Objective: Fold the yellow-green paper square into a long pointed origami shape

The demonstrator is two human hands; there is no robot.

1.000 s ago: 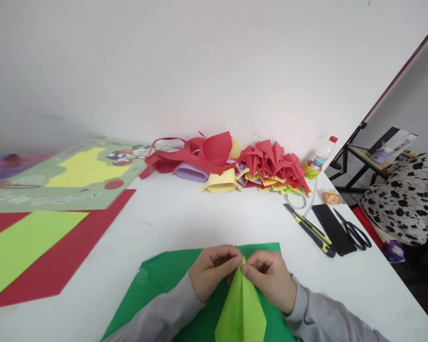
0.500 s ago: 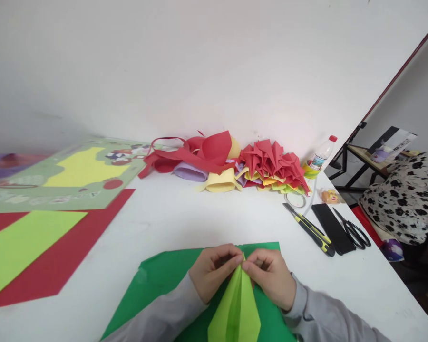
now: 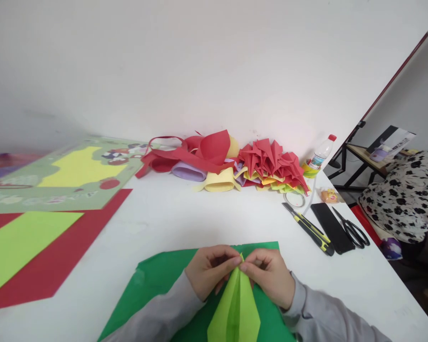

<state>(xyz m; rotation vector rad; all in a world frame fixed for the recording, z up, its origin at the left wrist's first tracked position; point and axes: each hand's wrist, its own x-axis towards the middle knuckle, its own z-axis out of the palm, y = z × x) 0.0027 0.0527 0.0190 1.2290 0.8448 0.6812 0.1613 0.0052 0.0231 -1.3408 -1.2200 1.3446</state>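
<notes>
A folded lime-green paper stands out against a dark green sheet at the front of the table. Its narrow tip points away from me, and a crease runs down its middle. My left hand pinches that tip from the left, thumb and forefinger closed on it. From the other side my right hand pinches the same tip, its fingertips almost meeting the left ones. The paper's wide end runs out of view at the bottom edge.
Folded red paper shapes and rolled paper pieces lie along the wall. To the right are a utility knife, a black case, scissors, a tape roll and a bottle. Red paper lies left.
Both hands keep their pinch on the lime-green paper's tip, with only a very slight shift. The whole view has drifted a little, moving the table's things slightly left.
</notes>
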